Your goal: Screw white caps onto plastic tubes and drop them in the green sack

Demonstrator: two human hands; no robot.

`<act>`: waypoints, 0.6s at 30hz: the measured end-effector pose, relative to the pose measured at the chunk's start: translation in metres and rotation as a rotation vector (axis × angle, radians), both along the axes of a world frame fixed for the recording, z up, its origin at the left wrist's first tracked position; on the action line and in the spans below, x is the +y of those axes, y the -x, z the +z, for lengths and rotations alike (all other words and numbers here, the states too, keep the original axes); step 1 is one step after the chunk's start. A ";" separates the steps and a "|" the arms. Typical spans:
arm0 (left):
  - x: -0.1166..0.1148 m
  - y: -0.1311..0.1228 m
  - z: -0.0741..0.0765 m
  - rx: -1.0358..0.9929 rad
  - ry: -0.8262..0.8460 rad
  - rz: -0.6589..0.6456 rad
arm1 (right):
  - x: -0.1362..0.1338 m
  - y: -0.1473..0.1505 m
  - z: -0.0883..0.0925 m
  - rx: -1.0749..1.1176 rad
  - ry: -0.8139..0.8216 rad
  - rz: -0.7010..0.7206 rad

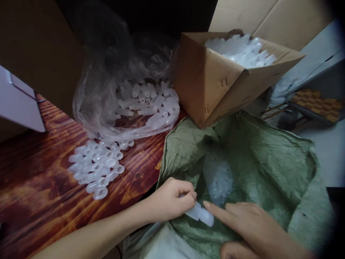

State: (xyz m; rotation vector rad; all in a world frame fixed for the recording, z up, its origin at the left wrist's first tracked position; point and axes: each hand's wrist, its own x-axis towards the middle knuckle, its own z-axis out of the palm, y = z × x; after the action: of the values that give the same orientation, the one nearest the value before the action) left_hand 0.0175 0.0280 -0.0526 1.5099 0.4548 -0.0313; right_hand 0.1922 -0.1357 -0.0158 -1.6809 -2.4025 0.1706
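My left hand [176,199] is closed around a small translucent white plastic bottle [201,215], which slants down to the right with its wider capped end outward. Beside that end is my right hand [249,223], with the index finger stretched toward the bottle and the thumb apart; nothing shows in its grip. Whether the fingertip touches the bottle I cannot tell. Below both hands gapes a green woven sack [272,162], with a pile of translucent pieces [218,176] deep inside. To the left, a heap of small clear caps [98,163] lies on the wooden table.
On the reddish wooden table [54,208], a clear plastic bag [91,104] lies open with many small bottles [148,99] in it. A cardboard box [215,82] full of translucent plastic pieces [242,50] leans above the sack. A stool with a checkered seat [318,102] stands at right.
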 end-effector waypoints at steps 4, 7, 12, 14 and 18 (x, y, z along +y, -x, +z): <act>-0.001 0.001 0.001 -0.024 0.037 -0.017 | -0.002 -0.002 -0.001 0.037 -0.109 0.008; -0.001 0.002 0.001 -0.041 0.034 -0.019 | -0.003 -0.003 -0.005 0.003 -0.037 0.029; 0.000 0.002 0.000 -0.037 0.059 -0.018 | -0.004 -0.008 -0.007 0.040 -0.011 0.023; 0.001 0.002 -0.001 -0.041 0.041 0.003 | -0.004 -0.012 -0.005 0.013 0.021 0.084; 0.000 0.002 -0.002 -0.052 0.043 0.001 | -0.001 -0.017 0.000 -0.050 0.091 0.005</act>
State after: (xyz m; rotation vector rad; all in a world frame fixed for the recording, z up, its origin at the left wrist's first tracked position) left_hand 0.0155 0.0278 -0.0549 1.4652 0.4112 -0.0010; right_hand 0.2094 -0.1371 -0.0159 -1.7381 -2.4702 0.2458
